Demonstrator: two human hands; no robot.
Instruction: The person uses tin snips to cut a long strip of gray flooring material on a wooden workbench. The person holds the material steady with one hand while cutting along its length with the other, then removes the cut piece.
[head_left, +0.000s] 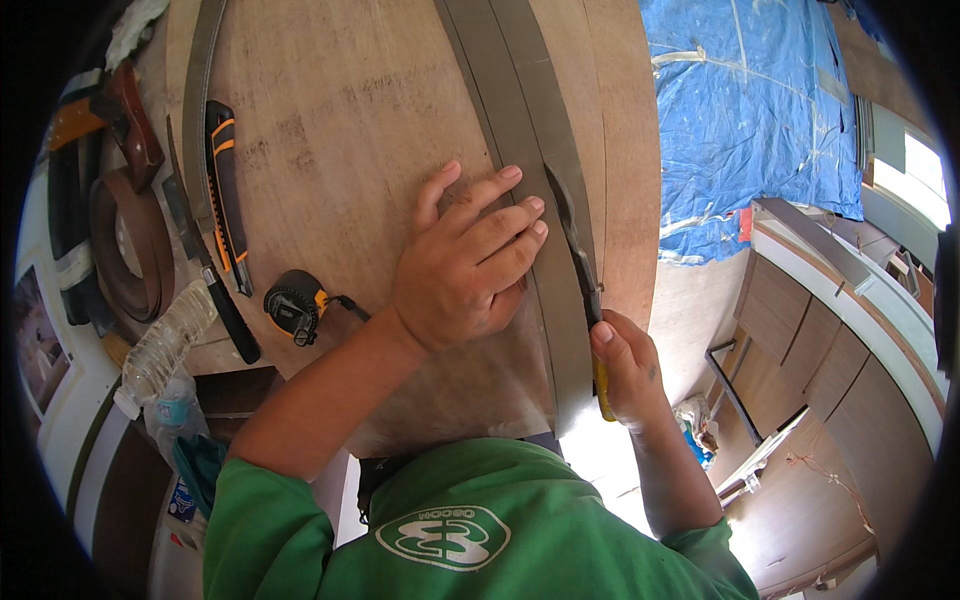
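A long grey strip (pixel 500 60) with thin lengthwise lines runs down the wooden board (pixel 340 130) toward my body. My left hand (pixel 465 250) lies over the strip's left side, palm down and fingers apart, fingertips pressing on it. On the right, my right hand (pixel 625 370) is wrapped round the black and yellow handle of metal shears (pixel 572 230). Their dark blades point away from me and lie along the strip, right of my left fingertips. How far the blades are parted is hard to see.
Left of my left arm lie a tape measure (pixel 293 305), an orange and black utility knife (pixel 228 190), a black-handled narrow blade (pixel 232 318) and a brown coiled band (pixel 130 245). A plastic bottle (pixel 170 345) is by the board's corner. Blue sheeting (pixel 750 110) and cabinets (pixel 800 340) are right.
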